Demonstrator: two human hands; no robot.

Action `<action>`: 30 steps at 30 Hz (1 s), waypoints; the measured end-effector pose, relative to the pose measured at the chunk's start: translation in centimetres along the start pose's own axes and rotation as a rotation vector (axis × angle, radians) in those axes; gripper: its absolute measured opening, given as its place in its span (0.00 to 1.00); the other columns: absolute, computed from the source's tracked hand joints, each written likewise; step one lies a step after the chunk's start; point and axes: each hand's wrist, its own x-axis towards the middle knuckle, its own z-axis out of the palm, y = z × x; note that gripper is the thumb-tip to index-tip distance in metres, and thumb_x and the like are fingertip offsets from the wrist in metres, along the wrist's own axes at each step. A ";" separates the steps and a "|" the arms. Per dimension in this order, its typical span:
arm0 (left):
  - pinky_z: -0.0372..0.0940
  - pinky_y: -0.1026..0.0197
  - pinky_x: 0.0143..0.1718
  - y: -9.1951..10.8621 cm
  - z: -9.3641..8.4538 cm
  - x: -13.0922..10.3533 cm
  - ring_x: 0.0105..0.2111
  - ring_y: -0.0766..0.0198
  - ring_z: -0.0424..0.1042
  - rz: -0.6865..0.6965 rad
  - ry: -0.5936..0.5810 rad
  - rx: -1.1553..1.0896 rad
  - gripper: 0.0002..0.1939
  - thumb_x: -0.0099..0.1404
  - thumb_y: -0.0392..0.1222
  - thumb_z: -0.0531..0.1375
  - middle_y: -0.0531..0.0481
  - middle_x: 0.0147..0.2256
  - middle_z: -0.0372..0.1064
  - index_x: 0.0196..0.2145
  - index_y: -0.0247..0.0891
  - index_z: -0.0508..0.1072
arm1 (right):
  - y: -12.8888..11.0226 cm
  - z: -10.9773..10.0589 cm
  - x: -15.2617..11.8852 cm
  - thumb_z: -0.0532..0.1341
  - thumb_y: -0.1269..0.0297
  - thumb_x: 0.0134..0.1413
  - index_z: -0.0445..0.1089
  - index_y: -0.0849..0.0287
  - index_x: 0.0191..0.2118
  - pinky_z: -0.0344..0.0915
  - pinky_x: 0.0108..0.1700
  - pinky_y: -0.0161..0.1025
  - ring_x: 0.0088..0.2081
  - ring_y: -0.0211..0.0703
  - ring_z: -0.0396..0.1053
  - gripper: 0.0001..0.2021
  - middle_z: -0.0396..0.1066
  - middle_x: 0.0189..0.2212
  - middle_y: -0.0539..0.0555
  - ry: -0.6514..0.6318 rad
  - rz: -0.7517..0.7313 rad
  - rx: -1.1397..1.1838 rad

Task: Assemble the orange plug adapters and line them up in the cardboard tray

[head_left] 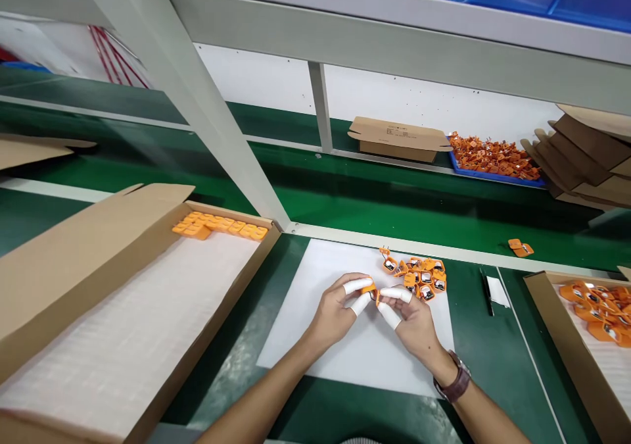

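My left hand [336, 310] pinches an orange plastic housing [367, 287] between thumb and forefinger. Close beside it, my right hand [411, 317] grips a thin orange piece [378, 297], seen nearly edge-on. Something dark, perhaps a wire, shows between the two parts. White finger covers wrap the thumbs and forefingers. Both hands are above a white sheet [335, 355] on the green table. Just beyond them lies a pile of orange housings [426, 277] with dark and white parts inside.
At left, an open cardboard box [231, 306] holds rows of orange pieces [217, 225]. Another box [552, 319] at right contains orange housings. A black tool [488, 293] lies near it. Behind stand a blue tray of orange parts [493, 158] and stacked cartons [591, 151]. A metal post [221, 122] rises ahead.
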 end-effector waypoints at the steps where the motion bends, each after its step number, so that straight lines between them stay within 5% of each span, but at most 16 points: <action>1: 0.75 0.52 0.51 -0.1 -0.1 0.0 0.48 0.55 0.77 -0.039 -0.029 -0.039 0.12 0.66 0.42 0.63 0.44 0.50 0.74 0.48 0.44 0.79 | -0.2 0.0 -0.1 0.62 0.66 0.62 0.73 0.53 0.47 0.74 0.42 0.45 0.36 0.44 0.74 0.08 0.74 0.36 0.54 -0.002 -0.075 -0.107; 5: 0.72 0.49 0.56 0.0 -0.6 0.2 0.53 0.52 0.75 -0.118 -0.127 -0.117 0.13 0.66 0.45 0.64 0.43 0.54 0.74 0.48 0.42 0.80 | -0.7 -0.2 -0.5 0.56 0.75 0.64 0.67 0.51 0.56 0.71 0.47 0.47 0.43 0.47 0.72 0.18 0.72 0.42 0.56 -0.069 -0.264 -0.368; 9: 0.71 0.48 0.57 0.4 -0.8 0.4 0.52 0.52 0.76 -0.160 -0.193 -0.189 0.16 0.65 0.47 0.65 0.43 0.52 0.76 0.49 0.41 0.79 | -0.4 -0.4 -0.5 0.57 0.73 0.64 0.66 0.51 0.57 0.72 0.44 0.46 0.40 0.46 0.72 0.18 0.71 0.39 0.55 -0.025 -0.249 -0.379; 12: 0.73 0.50 0.53 0.7 -0.7 0.5 0.47 0.53 0.79 -0.187 -0.152 -0.236 0.14 0.64 0.46 0.66 0.44 0.47 0.79 0.46 0.40 0.80 | -0.1 -0.4 -0.3 0.60 0.71 0.63 0.69 0.51 0.53 0.73 0.43 0.44 0.38 0.44 0.72 0.14 0.71 0.37 0.53 0.028 -0.239 -0.289; 19: 0.73 0.50 0.52 1.6 -0.9 0.7 0.46 0.52 0.79 -0.278 -0.173 -0.329 0.16 0.62 0.47 0.68 0.44 0.46 0.80 0.46 0.39 0.81 | -0.3 -0.1 -0.1 0.62 0.69 0.63 0.71 0.51 0.50 0.73 0.52 0.50 0.51 0.49 0.73 0.11 0.75 0.47 0.57 0.030 -0.192 -0.018; 26: 0.75 0.52 0.47 0.8 0.0 0.2 0.43 0.52 0.80 -0.259 -0.049 -0.317 0.14 0.57 0.46 0.70 0.43 0.43 0.81 0.39 0.38 0.81 | -0.4 -0.1 -0.6 0.61 0.77 0.61 0.65 0.47 0.60 0.73 0.50 0.54 0.49 0.52 0.74 0.25 0.74 0.50 0.58 -0.041 -0.481 -0.311; 30: 0.74 0.51 0.48 0.7 0.0 0.3 0.43 0.53 0.80 -0.269 -0.010 -0.280 0.13 0.58 0.46 0.70 0.43 0.42 0.81 0.39 0.38 0.80 | -0.1 -0.1 -0.2 0.61 0.78 0.61 0.63 0.47 0.61 0.72 0.49 0.52 0.49 0.50 0.73 0.27 0.73 0.49 0.58 -0.037 -0.489 -0.327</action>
